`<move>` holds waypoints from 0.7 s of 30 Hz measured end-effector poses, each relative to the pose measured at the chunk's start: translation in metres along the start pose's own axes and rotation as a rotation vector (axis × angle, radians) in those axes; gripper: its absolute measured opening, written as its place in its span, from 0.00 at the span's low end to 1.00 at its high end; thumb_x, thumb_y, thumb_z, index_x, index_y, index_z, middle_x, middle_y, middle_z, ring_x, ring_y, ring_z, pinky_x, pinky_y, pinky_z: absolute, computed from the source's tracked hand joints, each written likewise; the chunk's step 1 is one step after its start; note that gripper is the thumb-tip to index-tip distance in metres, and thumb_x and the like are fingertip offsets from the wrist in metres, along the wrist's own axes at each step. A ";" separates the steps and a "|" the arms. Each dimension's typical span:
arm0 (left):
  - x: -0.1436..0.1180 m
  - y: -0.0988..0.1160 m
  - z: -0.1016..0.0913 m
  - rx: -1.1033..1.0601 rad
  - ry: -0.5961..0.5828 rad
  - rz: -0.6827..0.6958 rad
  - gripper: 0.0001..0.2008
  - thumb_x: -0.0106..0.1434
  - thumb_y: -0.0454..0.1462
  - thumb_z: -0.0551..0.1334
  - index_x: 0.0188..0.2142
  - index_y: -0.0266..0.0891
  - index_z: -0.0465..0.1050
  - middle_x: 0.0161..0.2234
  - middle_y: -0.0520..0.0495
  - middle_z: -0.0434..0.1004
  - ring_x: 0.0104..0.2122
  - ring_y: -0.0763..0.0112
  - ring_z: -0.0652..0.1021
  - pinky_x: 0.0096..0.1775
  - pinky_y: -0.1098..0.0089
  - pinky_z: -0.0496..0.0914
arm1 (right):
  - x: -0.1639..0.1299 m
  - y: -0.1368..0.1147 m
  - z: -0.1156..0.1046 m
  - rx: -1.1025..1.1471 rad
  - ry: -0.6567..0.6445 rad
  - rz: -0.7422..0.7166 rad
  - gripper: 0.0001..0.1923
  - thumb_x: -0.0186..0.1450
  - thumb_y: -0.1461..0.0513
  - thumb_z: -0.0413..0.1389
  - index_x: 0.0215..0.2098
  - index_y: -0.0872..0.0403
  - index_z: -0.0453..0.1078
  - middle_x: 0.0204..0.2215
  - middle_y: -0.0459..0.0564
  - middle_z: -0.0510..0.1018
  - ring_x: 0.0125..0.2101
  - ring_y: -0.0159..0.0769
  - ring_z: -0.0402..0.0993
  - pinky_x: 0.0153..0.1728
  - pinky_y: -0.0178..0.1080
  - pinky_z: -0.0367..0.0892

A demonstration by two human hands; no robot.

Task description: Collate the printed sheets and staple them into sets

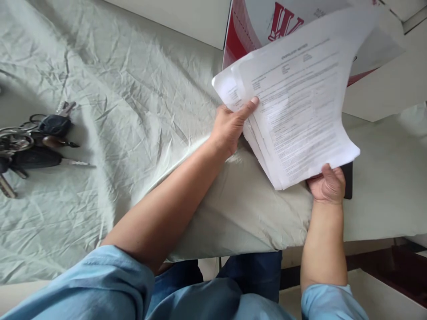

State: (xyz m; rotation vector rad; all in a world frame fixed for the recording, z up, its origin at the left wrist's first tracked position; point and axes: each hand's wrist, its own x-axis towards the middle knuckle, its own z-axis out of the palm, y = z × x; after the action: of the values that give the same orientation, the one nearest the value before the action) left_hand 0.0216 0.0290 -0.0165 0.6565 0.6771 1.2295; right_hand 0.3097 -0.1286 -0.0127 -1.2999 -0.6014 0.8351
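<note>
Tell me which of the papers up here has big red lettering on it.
The red and white folder standing behind the sheets. The stack of papers held by the left hand and right hand carries only small grey print.

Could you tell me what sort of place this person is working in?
Probably a bedroom or other room at home, not an office: both hands hold a stack of printed papers over a wrinkled pale bedsheet and a pillow, with a bunch of keys lying on the sheet.
</note>
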 end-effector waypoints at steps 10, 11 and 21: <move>0.000 0.037 -0.013 0.266 -0.225 0.020 0.35 0.58 0.65 0.88 0.55 0.50 0.89 0.58 0.46 0.96 0.73 0.37 0.87 0.72 0.44 0.83 | -0.011 -0.058 0.000 -0.202 0.116 -0.492 0.33 0.54 0.59 0.83 0.58 0.43 0.88 0.81 0.48 0.81 0.91 0.65 0.61 0.88 0.78 0.69; 0.001 0.039 -0.015 0.277 -0.249 0.019 0.34 0.57 0.63 0.89 0.54 0.50 0.90 0.57 0.46 0.95 0.71 0.38 0.88 0.71 0.45 0.83 | -0.016 -0.069 -0.005 -0.237 0.079 -0.499 0.34 0.55 0.58 0.83 0.59 0.40 0.88 0.82 0.46 0.80 0.91 0.65 0.61 0.86 0.78 0.72; 0.008 0.035 -0.026 0.396 -0.572 -0.104 0.20 0.52 0.43 0.85 0.42 0.39 0.90 0.43 0.44 0.92 0.49 0.48 0.91 0.58 0.49 0.86 | -0.062 -0.081 -0.027 -0.395 0.012 -0.278 0.54 0.45 0.54 0.91 0.69 0.39 0.84 0.82 0.50 0.79 0.86 0.67 0.70 0.85 0.79 0.71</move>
State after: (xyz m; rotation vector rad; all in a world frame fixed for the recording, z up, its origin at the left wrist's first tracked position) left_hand -0.0183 0.0462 -0.0068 1.2275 0.4624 0.7547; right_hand 0.3108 -0.1988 0.0654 -1.5301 -0.9476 0.4921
